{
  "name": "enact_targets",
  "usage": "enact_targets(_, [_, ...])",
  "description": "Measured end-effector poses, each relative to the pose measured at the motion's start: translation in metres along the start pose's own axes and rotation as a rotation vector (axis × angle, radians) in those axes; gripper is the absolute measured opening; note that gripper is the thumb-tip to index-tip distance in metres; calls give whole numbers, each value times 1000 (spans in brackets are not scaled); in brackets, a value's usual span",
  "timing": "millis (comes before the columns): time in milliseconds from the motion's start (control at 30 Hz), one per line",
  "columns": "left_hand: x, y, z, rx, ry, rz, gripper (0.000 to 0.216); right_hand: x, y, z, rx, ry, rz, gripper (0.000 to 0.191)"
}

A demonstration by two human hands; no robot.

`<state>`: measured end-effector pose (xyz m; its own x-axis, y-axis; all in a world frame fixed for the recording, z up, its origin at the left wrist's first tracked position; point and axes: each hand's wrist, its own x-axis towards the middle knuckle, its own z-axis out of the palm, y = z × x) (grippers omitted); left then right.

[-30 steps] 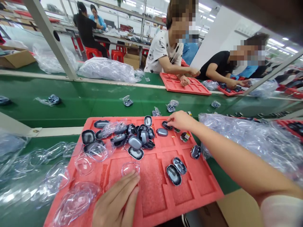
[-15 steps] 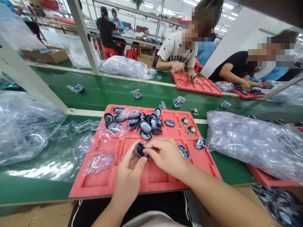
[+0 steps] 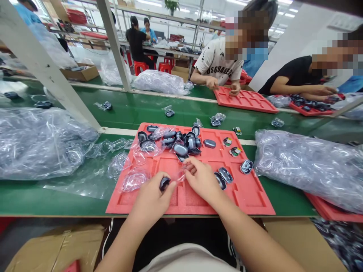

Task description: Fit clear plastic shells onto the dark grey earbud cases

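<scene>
At the near edge of the green conveyor bench (image 3: 286,204), the person's left hand (image 3: 149,198) has its grip closed round a dark oval case (image 3: 165,183), probably an earbud case, low in the middle of a red foam tray (image 3: 256,202). The right hand (image 3: 201,180) sits just beside it, its grip pinched together on a clear plastic sleeve (image 3: 180,176) that reaches toward the case; whether the two touch is hard to tell. The step in hand looks like pairing case and sleeve, and the next move seems to call for easing the case into the thin plastic without letting it slip. More oval cases (image 3: 181,141) lie heaped toward the top of the tray, loose sleeves (image 3: 134,180) lie at its left, and a large bag of clear plastic (image 3: 309,170) sits on the bench to the right.
</scene>
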<state>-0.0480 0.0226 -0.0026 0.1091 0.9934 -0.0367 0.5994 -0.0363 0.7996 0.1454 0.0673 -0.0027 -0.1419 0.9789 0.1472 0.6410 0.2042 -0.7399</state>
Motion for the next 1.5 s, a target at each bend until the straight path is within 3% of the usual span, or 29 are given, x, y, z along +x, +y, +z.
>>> enact_targets(167, [10,5,12,-86,222,13,22,-9,-2,0,341,110,189,8])
enact_targets(300, [14,9,15,-377,353,-65,21,-19,-6,-1,523,45,209,19])
enact_targets(400, [16,14,14,-482,333,-97,21,-28,-11,-10,322,49,65,37])
enact_targets(533, [17,23,7,-283,300,-37,12,-39,-15,-30,-51,-9,-347,68])
enact_targets(600, [17,28,1,-240,262,9,9,-42,-13,-39,-135,-114,-482,73])
enact_targets(667, [17,33,-3,-324,181,19,10,-43,-10,-46,-152,-154,-512,70])
enact_targets(833, [19,43,-7,-949,-135,-107,30,-49,-9,-51,95,-75,-423,66])
enact_targets(900, [19,46,-2,-1125,-187,-170,36,-52,-7,-47,280,-22,-349,70])
enact_targets(1000, [16,52,9,-1064,-52,-153,35,-54,-3,-38,403,116,-224,71])
enact_targets(1133, [7,59,22,-612,132,-42,26,-52,-1,-34,170,310,-209,61])
enact_targets(1200, [4,61,25,-521,168,-18,19,-51,-2,-36,97,343,-227,60])
enact_targets(1333, [5,58,23,-643,103,-15,17,-50,-2,-36,253,319,-168,61])
enact_targets(1500, [5,58,21,-1060,-109,-65,25,-50,-5,-33,665,266,-109,60])
